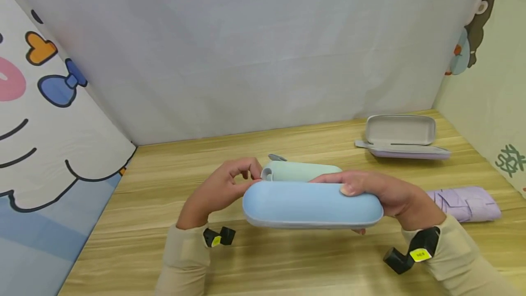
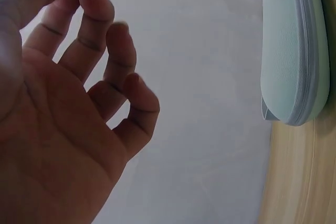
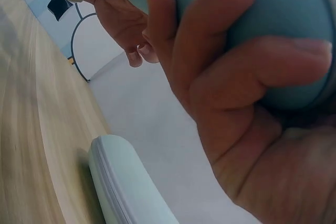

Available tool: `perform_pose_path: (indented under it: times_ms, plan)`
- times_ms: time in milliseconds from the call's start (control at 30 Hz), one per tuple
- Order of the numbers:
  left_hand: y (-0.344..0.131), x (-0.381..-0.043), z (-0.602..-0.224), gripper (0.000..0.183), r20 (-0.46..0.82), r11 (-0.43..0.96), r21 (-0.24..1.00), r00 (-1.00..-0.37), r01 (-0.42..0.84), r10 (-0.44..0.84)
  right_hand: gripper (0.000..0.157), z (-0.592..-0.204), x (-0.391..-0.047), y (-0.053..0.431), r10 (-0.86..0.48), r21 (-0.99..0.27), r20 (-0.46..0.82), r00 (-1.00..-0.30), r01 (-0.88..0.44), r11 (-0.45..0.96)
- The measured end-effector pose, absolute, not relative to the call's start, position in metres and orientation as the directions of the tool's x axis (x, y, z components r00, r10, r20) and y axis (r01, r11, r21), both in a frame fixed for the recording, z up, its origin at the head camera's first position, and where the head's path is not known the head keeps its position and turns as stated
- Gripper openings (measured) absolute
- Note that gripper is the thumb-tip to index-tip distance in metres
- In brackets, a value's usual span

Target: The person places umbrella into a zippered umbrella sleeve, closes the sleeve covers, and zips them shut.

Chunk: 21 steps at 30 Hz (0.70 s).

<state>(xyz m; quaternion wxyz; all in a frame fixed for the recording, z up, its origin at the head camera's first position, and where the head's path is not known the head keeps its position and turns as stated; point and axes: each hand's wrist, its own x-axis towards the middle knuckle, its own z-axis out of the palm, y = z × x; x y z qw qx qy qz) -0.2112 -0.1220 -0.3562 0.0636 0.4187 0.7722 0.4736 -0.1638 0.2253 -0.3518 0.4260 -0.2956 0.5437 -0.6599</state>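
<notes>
Right wrist: blue case (image 3: pixel 281 17) clears green case's (image 3: pixel 132 174) edge

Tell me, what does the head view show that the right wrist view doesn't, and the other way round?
Only the head view shows the open lilac-and-grey case and the folded lilac bundle.

Only the right wrist view shows three fingers of the right hand curled against the blue case, and the green case's zip.

Both show both cases, the right hand, left hand and wooden table.
</notes>
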Motion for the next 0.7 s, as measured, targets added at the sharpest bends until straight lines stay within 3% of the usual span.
perform_pose_path:
  times_ms: [267,467,567,700]
  plan:
    - [-0.122,-0.210,-0.355,0.017,0.257,0.226,0.797,-0.653,0.560,0.712,0.052,-0.352,-0.165,0.229,-0.885,-0.973,-0.100,-0.454,0.233,-0.009]
    - [-0.126,-0.208,-0.348,0.003,0.233,0.328,0.782,-0.737,0.530,0.634,0.051,-0.352,-0.165,0.230,-0.870,-0.980,-0.093,-0.485,0.198,-0.006]
    - [-0.124,-0.205,-0.342,0.013,0.276,0.348,0.766,-0.766,0.540,0.581,0.049,-0.353,-0.165,0.227,-0.852,-0.984,-0.095,-0.515,0.176,0.004]
    - [-0.115,-0.196,-0.334,0.031,0.367,0.362,0.653,-0.696,0.666,0.617,0.046,-0.355,-0.165,0.221,-0.810,-0.985,-0.123,-0.574,0.167,0.032]
